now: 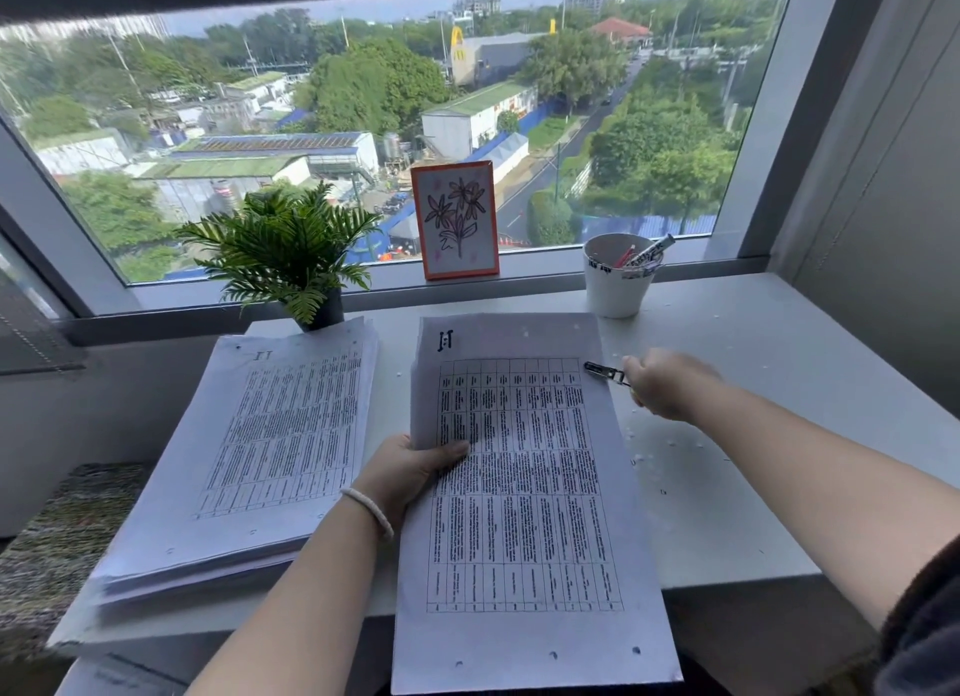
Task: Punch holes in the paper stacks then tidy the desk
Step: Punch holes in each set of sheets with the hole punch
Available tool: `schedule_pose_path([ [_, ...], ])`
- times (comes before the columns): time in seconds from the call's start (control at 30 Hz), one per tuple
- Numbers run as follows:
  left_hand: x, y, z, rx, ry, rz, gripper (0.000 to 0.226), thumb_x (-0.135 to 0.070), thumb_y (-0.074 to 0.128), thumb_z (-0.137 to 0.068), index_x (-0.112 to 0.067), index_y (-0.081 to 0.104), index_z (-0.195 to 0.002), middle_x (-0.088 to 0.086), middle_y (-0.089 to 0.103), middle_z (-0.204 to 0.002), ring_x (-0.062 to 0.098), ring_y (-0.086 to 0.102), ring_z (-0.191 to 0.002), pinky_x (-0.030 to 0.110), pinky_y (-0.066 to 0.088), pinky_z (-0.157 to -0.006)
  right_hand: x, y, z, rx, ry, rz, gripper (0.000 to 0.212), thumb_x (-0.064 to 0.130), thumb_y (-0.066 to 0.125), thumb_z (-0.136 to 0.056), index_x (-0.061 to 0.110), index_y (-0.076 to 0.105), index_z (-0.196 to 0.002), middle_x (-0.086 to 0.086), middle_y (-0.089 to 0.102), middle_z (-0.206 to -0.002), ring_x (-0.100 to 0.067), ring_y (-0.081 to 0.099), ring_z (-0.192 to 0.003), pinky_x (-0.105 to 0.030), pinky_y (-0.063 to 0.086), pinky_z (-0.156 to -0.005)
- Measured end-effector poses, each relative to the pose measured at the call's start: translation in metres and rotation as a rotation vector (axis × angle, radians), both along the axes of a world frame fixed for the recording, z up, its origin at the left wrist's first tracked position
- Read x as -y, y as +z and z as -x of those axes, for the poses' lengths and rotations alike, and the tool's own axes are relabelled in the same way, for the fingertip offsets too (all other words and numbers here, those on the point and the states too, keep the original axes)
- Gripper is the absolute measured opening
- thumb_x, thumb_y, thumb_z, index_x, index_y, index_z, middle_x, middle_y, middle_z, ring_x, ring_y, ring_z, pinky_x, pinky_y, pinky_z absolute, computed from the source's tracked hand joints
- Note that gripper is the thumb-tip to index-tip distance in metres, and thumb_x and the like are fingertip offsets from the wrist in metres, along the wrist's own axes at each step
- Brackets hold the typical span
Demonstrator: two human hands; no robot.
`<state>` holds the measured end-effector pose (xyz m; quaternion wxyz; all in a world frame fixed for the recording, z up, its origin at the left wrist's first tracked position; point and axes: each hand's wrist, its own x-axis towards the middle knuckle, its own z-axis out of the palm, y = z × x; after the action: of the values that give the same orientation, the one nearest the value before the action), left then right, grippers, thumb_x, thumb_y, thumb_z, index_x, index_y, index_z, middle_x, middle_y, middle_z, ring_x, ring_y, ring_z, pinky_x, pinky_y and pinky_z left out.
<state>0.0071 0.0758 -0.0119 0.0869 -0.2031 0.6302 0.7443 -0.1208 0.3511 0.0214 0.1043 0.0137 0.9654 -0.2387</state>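
A thin stack of printed table sheets (524,487) lies in the middle of the white desk (753,363), with punched holes along its near edge. My left hand (410,469) grips its left edge, thumb on top, and lifts that side a little. My right hand (667,386) holds a small metal hole punch (602,372), whose jaw sits at the sheets' right edge near the far corner. A thicker paper stack (260,461) lies to the left, holes along its near edge too.
A potted fern (291,259) stands behind the left stack. A framed flower drawing (456,220) leans on the window sill. A white cup of markers (621,274) stands at the back right. Paper punch dots (654,446) are scattered on the desk to the right.
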Motion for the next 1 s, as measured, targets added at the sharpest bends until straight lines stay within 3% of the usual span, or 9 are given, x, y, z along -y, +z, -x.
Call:
schedule_pose_path([
  [0.2,0.001,0.001,0.003,0.056,-0.036,0.010,0.016,0.002,0.070,-0.080,0.006,0.064,-0.094,0.021,0.068,-0.084,0.032,0.067,-0.074,0.042,0.059,-0.072,0.005,0.000,-0.003,0.124,0.032,-0.046,0.036,0.019,0.035,-0.101,0.017,0.043,-0.066,-0.013,0.060,-0.087,-0.028,0.058,-0.078,-0.037,0.054,-0.082],
  [0.3,0.005,0.005,0.008,0.040,-0.089,0.077,0.029,-0.002,0.074,-0.077,0.004,0.061,-0.102,0.021,0.067,-0.101,0.030,0.067,-0.090,0.041,0.054,-0.089,0.005,0.003,-0.002,0.133,0.067,-0.117,0.033,0.019,0.034,-0.100,0.014,0.048,-0.069,-0.012,0.059,-0.085,-0.027,0.054,-0.076,-0.035,0.051,-0.080],
  [0.37,0.006,0.013,0.017,-0.004,-0.087,0.297,0.054,-0.012,0.079,-0.074,-0.006,0.052,-0.120,0.013,0.058,-0.120,0.024,0.059,-0.106,0.035,0.045,-0.098,0.002,0.007,-0.004,0.132,0.065,-0.165,0.030,0.018,0.030,-0.095,0.011,0.055,-0.079,-0.012,0.061,-0.082,-0.027,0.054,-0.077,-0.033,0.044,-0.076],
  [0.47,0.002,0.039,0.040,-0.167,-0.009,0.751,0.107,-0.030,0.086,-0.065,-0.016,0.019,-0.148,0.013,0.038,-0.141,0.026,0.042,-0.127,0.042,0.037,-0.107,0.000,0.006,-0.003,0.010,0.093,-0.232,0.036,0.013,0.023,-0.095,0.008,0.056,-0.109,-0.015,0.058,-0.119,-0.031,0.054,-0.107,-0.035,0.039,-0.085],
  [0.53,-0.010,0.059,0.061,-0.367,-0.133,1.182,0.116,-0.040,0.084,-0.063,-0.023,0.009,-0.150,0.007,0.030,-0.148,0.024,0.032,-0.135,0.042,0.030,-0.113,0.001,0.007,-0.005,-0.065,0.101,-0.284,0.042,0.021,0.019,-0.100,0.009,0.056,-0.118,-0.013,0.055,-0.130,-0.031,0.051,-0.117,-0.036,0.039,-0.090],
  [0.63,-0.047,0.087,0.094,-0.487,-0.520,1.548,0.112,-0.046,0.080,-0.066,-0.029,0.009,-0.150,-0.003,0.038,-0.148,0.019,0.032,-0.138,0.044,0.022,-0.115,0.004,0.008,-0.008,-0.154,0.131,-0.340,0.046,0.025,0.018,-0.102,0.010,0.059,-0.115,-0.014,0.058,-0.126,-0.031,0.053,-0.114,-0.036,0.042,-0.088],
  [0.8,-0.097,0.107,0.125,-0.346,-0.828,1.503,0.080,-0.036,0.086,-0.063,-0.023,0.048,-0.132,-0.003,0.058,-0.124,0.019,0.055,-0.113,0.030,0.043,-0.095,-0.002,0.002,-0.012,-0.242,0.219,-0.396,0.049,0.030,0.016,-0.100,0.014,0.063,-0.099,-0.013,0.063,-0.112,-0.030,0.054,-0.094,-0.032,0.037,-0.072],
  [0.93,-0.108,0.109,0.140,-0.261,-0.863,1.472,0.066,-0.038,0.089,-0.056,-0.021,0.061,-0.114,-0.003,0.062,-0.106,0.018,0.059,-0.098,0.031,0.050,-0.088,-0.011,-0.002,-0.016,-0.284,0.229,-0.388,0.041,0.030,0.016,-0.099,0.018,0.048,-0.077,-0.011,0.065,-0.099,-0.029,0.046,-0.079,-0.031,0.035,-0.065],
  [1.0,-0.110,0.107,0.145,-0.210,-0.869,1.447,0.046,-0.041,0.089,-0.054,-0.023,0.065,-0.090,-0.006,0.065,-0.087,0.017,0.060,-0.084,0.028,0.051,-0.076,-0.013,-0.003,-0.016,-0.311,0.218,-0.366,0.039,0.030,0.018,-0.099,0.019,0.047,-0.075,-0.011,0.065,-0.098,-0.028,0.045,-0.079,-0.030,0.033,-0.064],
])
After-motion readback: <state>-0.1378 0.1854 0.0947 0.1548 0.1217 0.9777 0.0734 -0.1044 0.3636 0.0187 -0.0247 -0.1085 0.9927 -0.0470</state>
